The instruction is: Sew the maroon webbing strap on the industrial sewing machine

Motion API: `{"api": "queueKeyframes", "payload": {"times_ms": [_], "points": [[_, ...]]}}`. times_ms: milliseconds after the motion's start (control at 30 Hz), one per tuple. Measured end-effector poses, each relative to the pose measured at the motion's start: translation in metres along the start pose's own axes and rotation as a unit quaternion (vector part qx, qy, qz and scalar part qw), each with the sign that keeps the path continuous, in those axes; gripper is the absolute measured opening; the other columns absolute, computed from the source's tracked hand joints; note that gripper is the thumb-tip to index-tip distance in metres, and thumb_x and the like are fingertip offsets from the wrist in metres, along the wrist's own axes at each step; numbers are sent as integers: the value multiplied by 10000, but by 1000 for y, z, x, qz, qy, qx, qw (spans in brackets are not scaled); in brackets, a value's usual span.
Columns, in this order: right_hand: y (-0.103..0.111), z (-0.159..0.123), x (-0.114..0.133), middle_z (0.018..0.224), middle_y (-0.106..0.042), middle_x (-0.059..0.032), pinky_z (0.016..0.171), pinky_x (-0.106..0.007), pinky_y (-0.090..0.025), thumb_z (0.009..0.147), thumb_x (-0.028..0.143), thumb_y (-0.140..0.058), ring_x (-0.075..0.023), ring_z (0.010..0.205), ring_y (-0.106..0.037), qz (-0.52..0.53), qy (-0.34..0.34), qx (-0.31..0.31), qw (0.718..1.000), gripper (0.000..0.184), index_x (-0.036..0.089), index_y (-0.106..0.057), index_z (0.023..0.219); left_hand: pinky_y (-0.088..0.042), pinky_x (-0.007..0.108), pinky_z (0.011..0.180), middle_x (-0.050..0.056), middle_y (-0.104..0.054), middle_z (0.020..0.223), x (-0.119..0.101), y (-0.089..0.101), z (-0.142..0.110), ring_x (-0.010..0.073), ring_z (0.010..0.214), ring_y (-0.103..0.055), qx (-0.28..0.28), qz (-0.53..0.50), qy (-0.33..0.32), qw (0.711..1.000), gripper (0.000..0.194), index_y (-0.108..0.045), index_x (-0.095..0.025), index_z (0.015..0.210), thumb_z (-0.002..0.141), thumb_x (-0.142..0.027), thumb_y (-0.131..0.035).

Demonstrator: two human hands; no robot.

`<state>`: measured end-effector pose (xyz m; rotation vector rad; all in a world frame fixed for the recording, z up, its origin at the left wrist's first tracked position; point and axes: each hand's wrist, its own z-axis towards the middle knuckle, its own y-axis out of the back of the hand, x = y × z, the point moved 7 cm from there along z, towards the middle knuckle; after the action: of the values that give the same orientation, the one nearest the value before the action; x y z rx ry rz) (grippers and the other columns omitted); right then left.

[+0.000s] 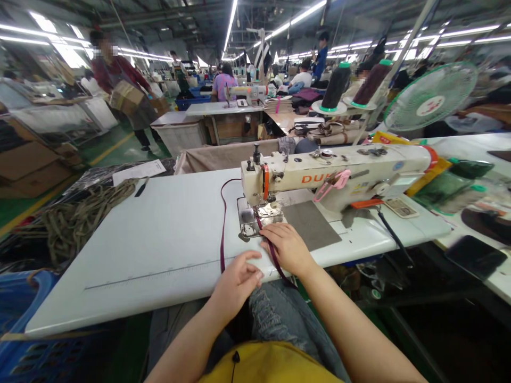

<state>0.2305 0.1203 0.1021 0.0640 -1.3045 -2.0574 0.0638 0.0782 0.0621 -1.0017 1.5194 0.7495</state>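
Note:
A narrow maroon strap (pixel 274 256) runs from under the needle area of a white sewing machine (pixel 291 175) down over the table's front edge. My right hand (pixel 286 247) is closed on this strap just in front of the metal needle plate (pixel 250 229). Behind the machine head, another length of maroon strap (pixel 222 223) curves out to the left and comes forward across the white tabletop (pixel 167 223). My left hand (pixel 237 279) hovers at the front edge, fingers loosely curled and apart, with nothing visible in it. Its fingertips are near the right hand.
A blue basket (pixel 30 298) stands at the left, below a heap of olive cords (pixel 88 213). Thread cones (pixel 336 88) and a green fan (pixel 431 98) rise behind the machine. A phone (pixel 476 256) lies at right. A person (pixel 123 85) carries a box at back left.

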Motion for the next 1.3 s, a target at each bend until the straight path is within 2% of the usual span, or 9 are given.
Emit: {"api": "queueKeyframes", "payload": {"times_ms": [133,300,467,567,733,800,1033,1233,1300], "points": [[5,-5,0,1335,-728,-147,1071,-500,-488,1027,249,-651,-307,1252,-652,16,-50,-6,999,341,190,-673,1362,-547,298,638,191,-655,1335,-6,-13,24,195,812,-716,-24,-39,-1,999,763,-511,-183,1350,777,-538,-870],[15,-19,1,1298,-697,-141,1043,-447,-527,978,128,-566,-269,1172,-659,101,-132,-23,986,400,209,-662,1358,-429,239,552,39,-680,761,-2,-36,39,145,620,-610,19,0,27,999,519,-676,-145,1032,823,-604,-800],[33,-39,-14,1048,-765,-50,960,-357,-555,953,149,-539,-196,996,-713,285,-226,13,931,312,231,-727,1188,-429,245,577,36,-714,762,-14,-32,41,127,597,-557,10,94,4,995,434,-790,-170,942,862,-592,-732],[37,-53,-7,1105,-781,-41,949,-335,-551,888,150,-566,-190,1034,-726,403,-221,85,884,409,214,-693,1272,-448,250,612,24,-701,729,-23,-34,40,132,619,-549,18,94,-12,995,434,-821,-178,957,862,-595,-745],[38,-85,-3,824,-717,-1,738,-275,-508,897,337,-700,-157,771,-646,413,-243,167,862,182,185,-747,986,-450,273,639,27,-714,714,-25,-39,39,158,657,-592,22,138,0,990,354,-817,-183,849,831,-534,-776],[45,-99,-11,749,-685,-1,685,-269,-492,926,459,-706,-147,703,-607,414,-274,176,850,289,179,-730,855,-489,295,725,42,-769,818,-30,-44,38,195,771,-665,38,181,-19,982,287,-828,-204,866,840,-481,-761],[104,-138,-46,752,-682,4,629,-267,-531,898,650,-724,-143,644,-635,407,-371,154,820,496,178,-756,1046,-528,319,829,56,-798,921,-31,-76,25,235,877,-719,175,242,-53,953,204,-837,-246,874,904,-406,-713],[178,-176,-67,705,-660,26,556,-225,-444,890,630,-732,-112,596,-579,249,-422,154,858,425,211,-787,932,-553,338,849,71,-746,858,15,-92,20,250,854,-690,293,383,-63,874,185,-819,-252,834,916,-276,-655],[204,-187,-67,712,-671,19,553,-232,-441,868,673,-753,-110,588,-571,248,-420,110,866,471,208,-787,936,-561,386,995,99,-774,1074,27,-93,19,281,1015,-706,293,410,-64,861,245,-827,-247,1044,892,-201,-641]]}}
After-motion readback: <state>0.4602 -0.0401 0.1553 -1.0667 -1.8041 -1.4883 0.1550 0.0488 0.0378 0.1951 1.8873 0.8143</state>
